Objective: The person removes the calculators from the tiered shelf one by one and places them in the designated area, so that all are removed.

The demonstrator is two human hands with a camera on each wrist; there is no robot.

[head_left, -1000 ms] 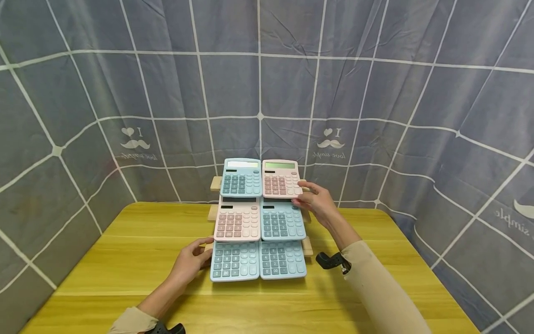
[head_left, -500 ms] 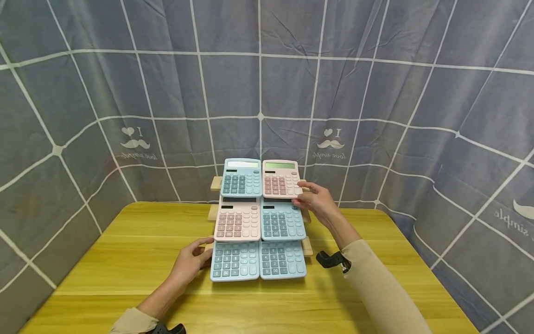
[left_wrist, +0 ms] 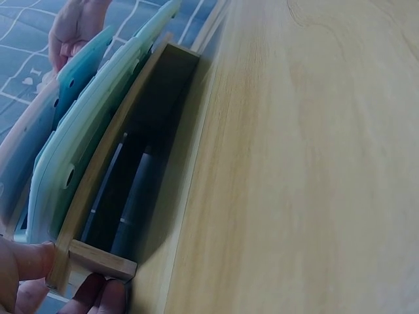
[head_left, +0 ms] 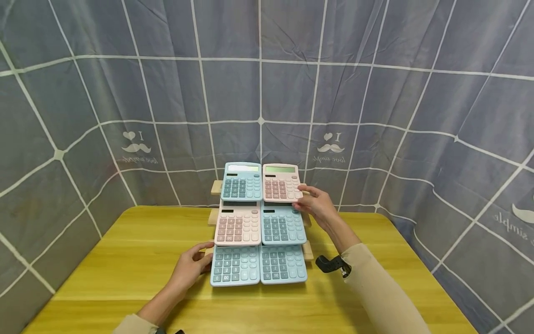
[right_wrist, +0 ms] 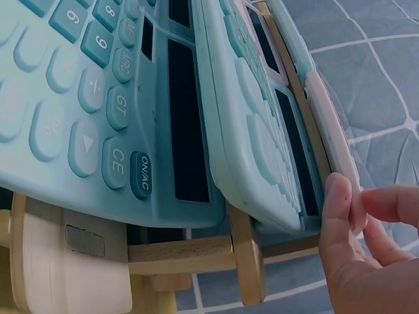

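Note:
Six-button-style wording aside, several calculators stand in three tiers on a wooden rack [left_wrist: 98, 258], two per tier. At the top right, my right hand [head_left: 319, 206] pinches the right edge of a pink calculator [head_left: 280, 185] between thumb and fingers; the right wrist view shows the thumb on its front edge. Beside it leans a light blue calculator [head_left: 242, 183]. The middle tier has a pink calculator [head_left: 238, 227] and a blue calculator [head_left: 282, 227]. Two blue ones fill the bottom tier, including the left blue calculator [head_left: 235, 266]. My left hand [head_left: 187, 266] grips the rack's lower left corner.
The rack stands on a yellow wood-grain table [head_left: 137, 260]. A grey curtain [head_left: 233, 93] with white grid lines hangs behind and at both sides. Wooden rail ends of the rack jut out past the calculators left and right.
The whole scene sits slightly lower in the head view. Both hands keep their places on the rack and the pink calculator.

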